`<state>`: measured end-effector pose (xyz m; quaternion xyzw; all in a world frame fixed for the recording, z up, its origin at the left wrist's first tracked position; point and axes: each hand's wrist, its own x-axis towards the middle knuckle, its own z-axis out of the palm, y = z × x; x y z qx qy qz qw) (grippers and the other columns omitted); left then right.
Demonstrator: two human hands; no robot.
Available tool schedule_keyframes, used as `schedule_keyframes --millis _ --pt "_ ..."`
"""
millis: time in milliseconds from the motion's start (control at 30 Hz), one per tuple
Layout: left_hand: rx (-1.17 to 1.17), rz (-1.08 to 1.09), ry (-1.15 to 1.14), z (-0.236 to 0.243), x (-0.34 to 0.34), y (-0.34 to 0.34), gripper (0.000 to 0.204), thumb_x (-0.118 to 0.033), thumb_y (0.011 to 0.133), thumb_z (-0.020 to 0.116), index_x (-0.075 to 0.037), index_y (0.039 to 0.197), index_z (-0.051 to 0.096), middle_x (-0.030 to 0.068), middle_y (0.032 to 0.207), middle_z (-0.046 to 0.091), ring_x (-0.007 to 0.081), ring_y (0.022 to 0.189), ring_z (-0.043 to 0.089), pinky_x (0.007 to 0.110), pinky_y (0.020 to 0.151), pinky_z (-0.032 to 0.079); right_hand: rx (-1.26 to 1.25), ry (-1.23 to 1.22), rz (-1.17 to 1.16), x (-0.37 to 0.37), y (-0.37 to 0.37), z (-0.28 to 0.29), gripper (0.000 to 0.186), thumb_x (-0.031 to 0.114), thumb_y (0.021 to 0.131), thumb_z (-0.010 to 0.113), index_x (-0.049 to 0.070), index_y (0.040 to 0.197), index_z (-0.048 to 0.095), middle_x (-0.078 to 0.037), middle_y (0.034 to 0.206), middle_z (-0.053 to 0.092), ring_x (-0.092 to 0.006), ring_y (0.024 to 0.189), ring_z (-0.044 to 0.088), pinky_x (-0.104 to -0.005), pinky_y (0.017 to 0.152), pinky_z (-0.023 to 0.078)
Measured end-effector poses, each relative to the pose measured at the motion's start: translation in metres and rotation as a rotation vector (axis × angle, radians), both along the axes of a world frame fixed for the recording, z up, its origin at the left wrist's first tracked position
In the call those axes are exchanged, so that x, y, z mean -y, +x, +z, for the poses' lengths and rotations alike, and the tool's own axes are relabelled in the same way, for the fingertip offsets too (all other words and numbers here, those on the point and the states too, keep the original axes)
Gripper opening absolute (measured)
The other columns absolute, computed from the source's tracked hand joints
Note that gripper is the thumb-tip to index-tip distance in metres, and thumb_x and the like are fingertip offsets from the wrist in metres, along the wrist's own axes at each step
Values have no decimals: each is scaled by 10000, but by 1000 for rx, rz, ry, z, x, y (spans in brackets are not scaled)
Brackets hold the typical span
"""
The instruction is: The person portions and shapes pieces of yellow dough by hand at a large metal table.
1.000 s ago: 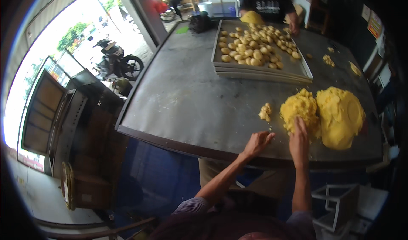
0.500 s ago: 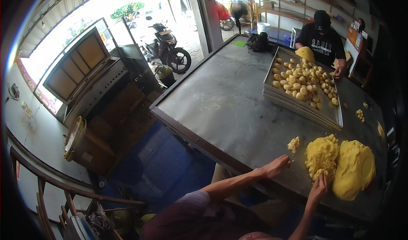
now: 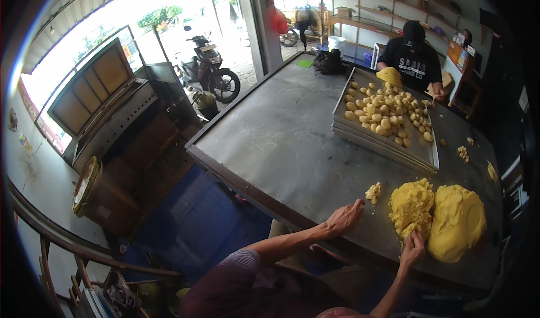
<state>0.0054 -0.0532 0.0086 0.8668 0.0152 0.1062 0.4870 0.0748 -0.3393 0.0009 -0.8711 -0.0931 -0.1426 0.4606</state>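
My right hand [image 3: 413,249] has its fingertips pinched into the near edge of a crumbly yellow dough mound [image 3: 409,202]. Pressed against that mound on its right is a smoother yellow dough lump [image 3: 457,222]. My left hand [image 3: 344,218] hovers over the table's near edge, fingers curled closed; whatever may be inside them is hidden. Just beyond its fingertips lies a small pile of pale dough bits [image 3: 373,193], with a few crumbs beside it.
Across the metal table [image 3: 264,132], a person in black [image 3: 419,59] works at stacked trays [image 3: 388,143] full of round dough balls [image 3: 388,107]. A black bag [image 3: 329,62] sits at the far corner. A motorbike [image 3: 208,65] stands outside the doorway.
The whole view has shifted slightly, moving the scene left. My left fist looks turned a little more upward, still near the pale bits. The right fingers stay at the crumbly dough.
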Motion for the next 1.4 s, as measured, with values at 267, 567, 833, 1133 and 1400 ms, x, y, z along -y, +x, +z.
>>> schedule_keyframes --millis 267,567,833,1133,1400 --pt "114 351 594 -23 0 61 252 -290 967 441 -56 962 535 146 957 569 313 931 537 448 836 351 170 -247 -33 -18 0 -9 253 12 885 653 -36 1133 675 -186 1234 596 -335 1050 632 -367 892 528" --pt "225 -148 532 -2 -21 -7 238 -217 917 572 -92 1118 597 121 1090 605 311 1063 556 435 905 418 122 -30 -55 0 2 -11 530 126 862 700 33 1359 543 -229 1387 504 -376 1207 555 -430 1000 448" --pt "573 311 106 66 -55 52 346 -87 901 624 -50 1239 559 207 1142 650 307 974 677 377 782 561 -75 60 2 -4 13 -4 377 86 902 624 -41 1257 605 -245 1243 624 -370 1135 619 -402 929 498" --pt "140 -94 286 -25 -30 86 438 -159 908 607 -98 1335 530 204 1185 604 372 1152 545 484 962 428 -126 -394 -66 -11 -11 14 676 108 827 744 -28 1411 433 -276 1278 561 -448 1144 551 -463 976 445" --pt "272 -7 519 -23 -27 100 328 -231 896 639 -105 1189 565 176 1077 596 377 999 553 483 880 423 74 -361 -34 1 7 7 297 101 699 771 46 982 699 -153 847 701 -354 855 643 -426 857 456"
